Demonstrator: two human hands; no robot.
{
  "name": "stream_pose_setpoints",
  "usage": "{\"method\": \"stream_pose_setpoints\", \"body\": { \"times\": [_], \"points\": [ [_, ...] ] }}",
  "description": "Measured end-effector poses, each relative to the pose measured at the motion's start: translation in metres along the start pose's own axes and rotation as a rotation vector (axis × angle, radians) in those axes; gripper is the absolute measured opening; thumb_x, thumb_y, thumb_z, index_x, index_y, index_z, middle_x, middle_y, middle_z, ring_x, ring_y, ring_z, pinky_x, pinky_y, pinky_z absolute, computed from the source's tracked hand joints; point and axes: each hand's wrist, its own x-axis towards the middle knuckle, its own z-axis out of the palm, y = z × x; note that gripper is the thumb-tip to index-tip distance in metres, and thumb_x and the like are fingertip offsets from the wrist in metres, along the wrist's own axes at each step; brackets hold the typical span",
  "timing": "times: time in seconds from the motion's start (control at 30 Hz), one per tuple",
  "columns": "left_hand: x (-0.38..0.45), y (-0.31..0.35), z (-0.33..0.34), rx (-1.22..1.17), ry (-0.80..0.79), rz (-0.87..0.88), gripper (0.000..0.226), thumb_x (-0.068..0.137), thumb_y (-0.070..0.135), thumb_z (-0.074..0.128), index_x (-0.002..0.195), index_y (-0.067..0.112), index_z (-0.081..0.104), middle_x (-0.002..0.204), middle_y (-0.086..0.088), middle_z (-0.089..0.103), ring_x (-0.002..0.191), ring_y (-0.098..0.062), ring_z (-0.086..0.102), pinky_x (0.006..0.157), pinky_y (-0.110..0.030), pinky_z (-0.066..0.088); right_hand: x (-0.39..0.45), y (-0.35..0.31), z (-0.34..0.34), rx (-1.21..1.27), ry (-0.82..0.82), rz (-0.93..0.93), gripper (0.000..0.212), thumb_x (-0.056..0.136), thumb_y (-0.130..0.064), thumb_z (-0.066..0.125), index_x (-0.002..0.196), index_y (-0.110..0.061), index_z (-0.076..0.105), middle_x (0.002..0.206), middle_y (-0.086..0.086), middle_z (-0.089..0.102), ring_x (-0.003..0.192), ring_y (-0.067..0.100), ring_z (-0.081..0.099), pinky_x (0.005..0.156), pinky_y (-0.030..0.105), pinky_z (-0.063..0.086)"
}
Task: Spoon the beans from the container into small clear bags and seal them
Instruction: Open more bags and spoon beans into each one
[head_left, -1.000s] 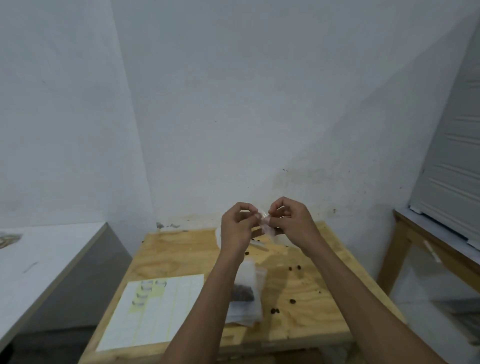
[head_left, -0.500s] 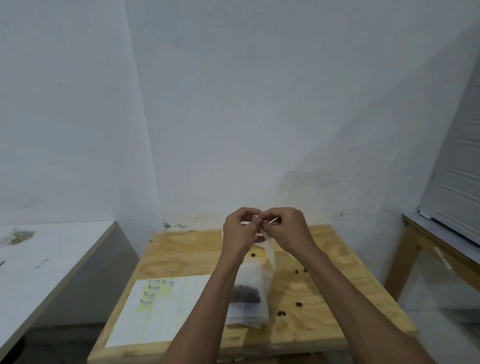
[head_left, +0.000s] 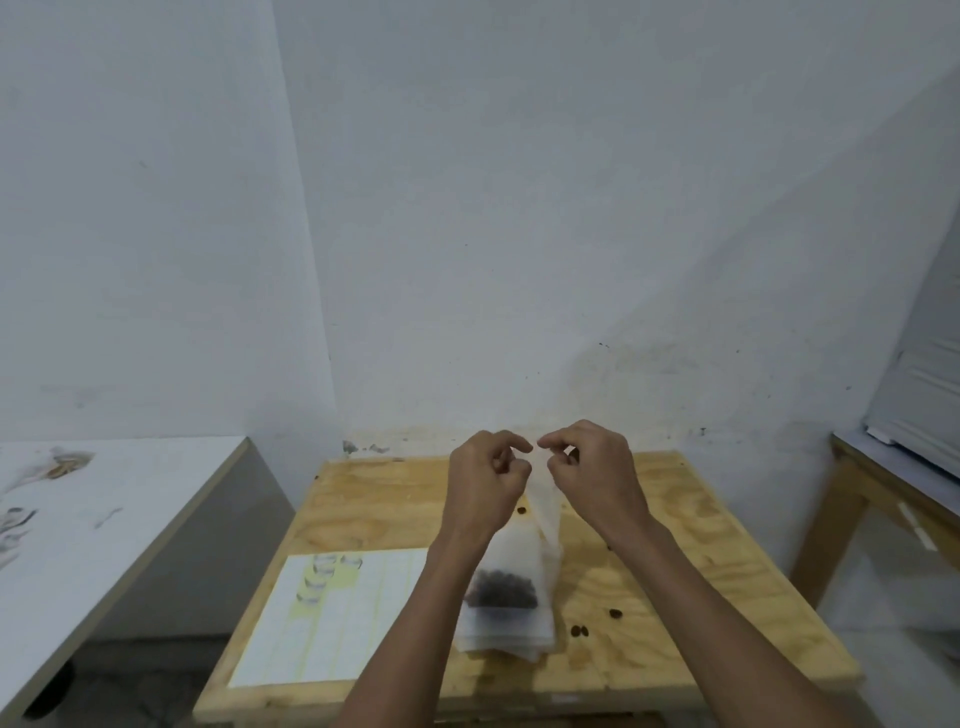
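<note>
A small clear bag (head_left: 511, 561) hangs above the wooden table (head_left: 675, 561), with dark beans (head_left: 503, 590) gathered at its bottom. My left hand (head_left: 485, 488) and my right hand (head_left: 595, 475) are raised side by side at the bag's top. Each pinches the top edge with curled fingers, and a small gap shows between the two index fingertips. Under the hanging bag lies a flat stack of clear bags (head_left: 506, 634). No bean container or spoon shows; my hands hide the table's far middle.
Loose beans (head_left: 615, 613) lie scattered on the right half of the table. A white and yellow sheet of labels (head_left: 337, 623) lies at the front left. A white counter (head_left: 104, 519) stands to the left, another wooden table (head_left: 883, 488) to the right.
My fingertips, pressed together at the bag's top before, have drawn slightly apart. The bag stays hanging below them with the beans at its bottom.
</note>
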Motion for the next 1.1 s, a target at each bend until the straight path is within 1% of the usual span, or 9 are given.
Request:
{"method": "stream_pose_setpoints", "body": {
  "times": [0.1, 0.17, 0.27, 0.33, 0.57, 0.73, 0.9, 1.03, 1.1],
  "points": [
    [-0.003, 0.003, -0.009, -0.159, -0.062, 0.062, 0.031, 0.077, 0.017, 0.063, 0.103, 0.033, 0.069, 0.111, 0.009, 0.064, 0.104, -0.005, 0.062, 0.081, -0.033, 0.058, 0.002, -0.005, -0.002, 0.103, -0.011, -0.009, 0.032, 0.082, 0.003, 0.067, 0.102, -0.016, 0.082, 0.094, -0.008, 0.073, 0.067, -0.001, 0.061, 0.069, 0.013, 0.049],
    [-0.001, 0.001, -0.016, -0.224, -0.15, 0.076, 0.057, 0.075, 0.024, 0.074, 0.129, 0.032, 0.058, 0.135, 0.015, 0.057, 0.127, 0.001, 0.052, 0.095, -0.029, 0.052, 0.008, -0.011, -0.006, 0.184, -0.016, 0.001, 0.032, 0.082, 0.003, 0.067, 0.104, -0.016, 0.081, 0.096, -0.008, 0.073, 0.067, -0.002, 0.062, 0.067, 0.008, 0.046],
    [0.005, 0.001, -0.023, -0.216, -0.268, 0.03, 0.113, 0.065, 0.038, 0.095, 0.156, 0.043, 0.028, 0.156, 0.017, 0.042, 0.143, 0.005, 0.037, 0.109, -0.023, 0.04, 0.015, -0.024, -0.012, 0.326, -0.017, 0.036, 0.03, 0.084, 0.002, 0.068, 0.102, -0.017, 0.082, 0.097, -0.012, 0.074, 0.067, 0.006, 0.065, 0.066, 0.013, 0.051],
    [0.008, 0.002, -0.025, -0.14, -0.252, 0.041, 0.122, 0.06, 0.047, 0.097, 0.159, 0.041, 0.025, 0.158, 0.018, 0.04, 0.143, 0.002, 0.037, 0.107, -0.021, 0.037, 0.018, -0.033, -0.015, 0.391, -0.03, 0.056, 0.029, 0.086, 0.001, 0.068, 0.102, -0.019, 0.082, 0.098, -0.014, 0.075, 0.066, 0.012, 0.068, 0.065, 0.021, 0.056],
    [0.004, -0.002, -0.041, -0.053, -0.079, 0.185, 0.1, 0.057, 0.068, 0.084, 0.139, 0.022, 0.052, 0.129, 0.017, 0.058, 0.119, 0.005, 0.053, 0.091, -0.005, 0.039, 0.02, -0.037, -0.02, 0.527, -0.142, 0.161, 0.022, 0.09, -0.002, 0.069, 0.097, -0.018, 0.082, 0.094, -0.006, 0.077, 0.055, 0.021, 0.067, 0.058, 0.034, 0.058],
    [0.003, -0.019, -0.05, -0.029, -0.011, 0.14, 0.095, 0.058, 0.07, 0.087, 0.136, 0.027, 0.053, 0.127, 0.018, 0.06, 0.115, 0.0, 0.057, 0.089, -0.02, 0.048, 0.023, -0.034, -0.016, 0.58, -0.079, 0.243, 0.014, 0.092, -0.011, 0.071, 0.096, -0.018, 0.082, 0.089, -0.002, 0.077, 0.068, 0.016, 0.068, 0.057, 0.032, 0.057],
    [0.01, -0.042, -0.055, -0.038, 0.017, 0.043, 0.102, 0.058, 0.067, 0.09, 0.145, 0.043, 0.044, 0.131, 0.021, 0.058, 0.116, 0.002, 0.056, 0.092, -0.027, 0.05, 0.028, 0.001, 0.006, 0.437, -0.005, 0.36, 0.011, 0.092, -0.019, 0.072, 0.098, -0.02, 0.08, 0.088, -0.004, 0.076, 0.081, 0.01, 0.07, 0.068, 0.028, 0.06],
    [0.019, -0.058, -0.05, -0.015, -0.007, 0.037, 0.089, 0.062, 0.062, 0.091, 0.14, 0.044, 0.053, 0.134, 0.026, 0.058, 0.119, 0.003, 0.056, 0.097, -0.032, 0.052, 0.034, 0.032, 0.036, 0.269, -0.087, 0.394, 0.011, 0.092, -0.017, 0.072, 0.1, -0.019, 0.079, 0.093, -0.008, 0.075, 0.083, -0.001, 0.067, 0.07, 0.013, 0.049],
    [0.025, -0.069, -0.047, 0.007, -0.034, 0.041, 0.083, 0.063, 0.061, 0.09, 0.137, 0.043, 0.057, 0.131, 0.028, 0.06, 0.117, 0.003, 0.057, 0.095, -0.033, 0.054, 0.038, 0.046, 0.052, 0.215, -0.143, 0.411, 0.014, 0.09, -0.013, 0.072, 0.102, -0.018, 0.079, 0.096, -0.004, 0.076, 0.085, 0.004, 0.069, 0.075, 0.018, 0.054]
  ]
}}
